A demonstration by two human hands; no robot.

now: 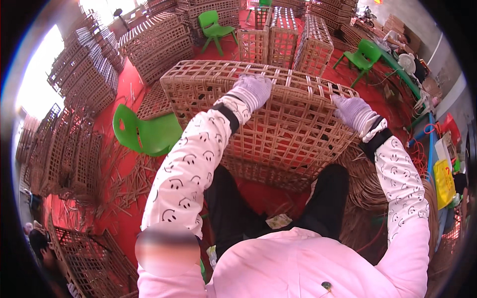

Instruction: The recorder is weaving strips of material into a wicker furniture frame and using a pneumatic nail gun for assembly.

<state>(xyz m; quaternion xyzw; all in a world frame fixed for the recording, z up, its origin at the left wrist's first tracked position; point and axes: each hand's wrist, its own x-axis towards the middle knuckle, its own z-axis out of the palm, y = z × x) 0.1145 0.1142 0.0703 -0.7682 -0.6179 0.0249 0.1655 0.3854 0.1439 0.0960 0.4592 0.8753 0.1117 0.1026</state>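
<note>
Baskets stand in stacks point(82, 74) from nine to ten o'clock, with a lattice frame point(87, 251) at eight. Nearer the centre, a green chair point(146, 131) is between nine and ten, with cane scraps point(126, 186) on the red floor below it. The held basket point(298, 92) reaches from the centre up towards twelve, tilted in front of the person's knees. Just past twelve, the gloved left hand point(254, 91) has its fingers curled closed over the upper edge. Between two and three, the gloved right hand point(356, 113) has its fingers bent round the edge near the right corner; the fingertips seem to hook over it, though they are partly hidden. Another green chair point(365, 53) stands at two, a yellow bag point(443, 184) is just past three, and long strips point(365, 174) lie heaped between three and four
</note>
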